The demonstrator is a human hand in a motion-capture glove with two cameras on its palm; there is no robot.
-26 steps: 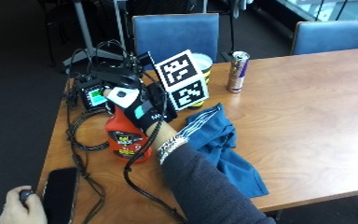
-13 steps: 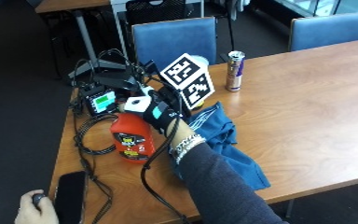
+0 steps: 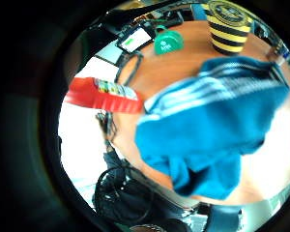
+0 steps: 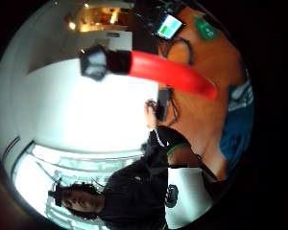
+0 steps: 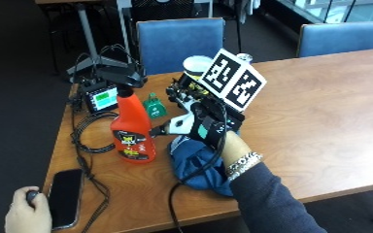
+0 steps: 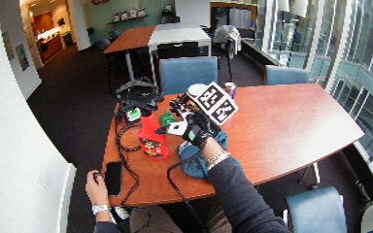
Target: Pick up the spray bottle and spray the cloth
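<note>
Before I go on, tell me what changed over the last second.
The right hand, earlier close against the bottle, has drawn aside and now hovers open over the cloth, holding nothing. The bottle stays upright on the table, and the cloth stays beside it. The outside camera shifted too.

On the table (image 5: 315, 97), the bottle (image 5: 132, 127) stands left of the cloth (image 5: 196, 162), phone (image 5: 65, 196) before it, cup (image 5: 194, 65) behind, hand (image 5: 202, 126) over the cloth.
</note>
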